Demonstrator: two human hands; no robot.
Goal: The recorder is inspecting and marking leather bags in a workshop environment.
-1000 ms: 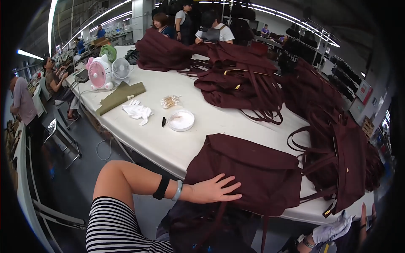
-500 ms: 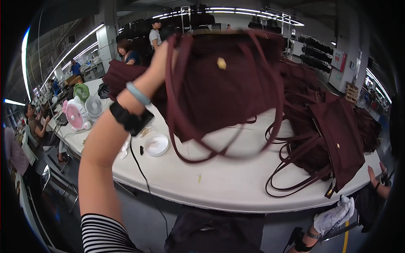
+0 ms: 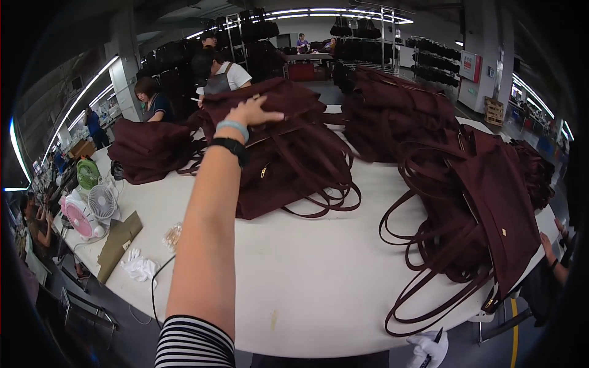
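My left hand [image 3: 250,114] is bare, its fingers spread over the top of a dark maroon handbag [image 3: 273,150] with long loop handles. The bag lies on the far middle of the white table; whether the fingertips touch it I cannot tell. A gold zipper pull shows on its side. My right hand [image 3: 429,348] wears a white glove and is closed around a dark pen [image 3: 437,337], low at the table's near edge. Close to it, on the right, more handbags [image 3: 485,202] lie piled, their handles looping onto the table.
Further maroon bags [image 3: 150,150] lie far left, and another pile [image 3: 399,113] far right. On the left stand small fans [image 3: 102,202], an olive-green folded piece [image 3: 119,245] and a white glove [image 3: 140,268]. A black cable [image 3: 157,288] crosses the near left. Co-workers [image 3: 230,76] stand beyond the table.
The lifted maroon bag has come down onto the far middle of the table, and my left hand has opened over it. My right hand has moved left; the pen now shows in it.
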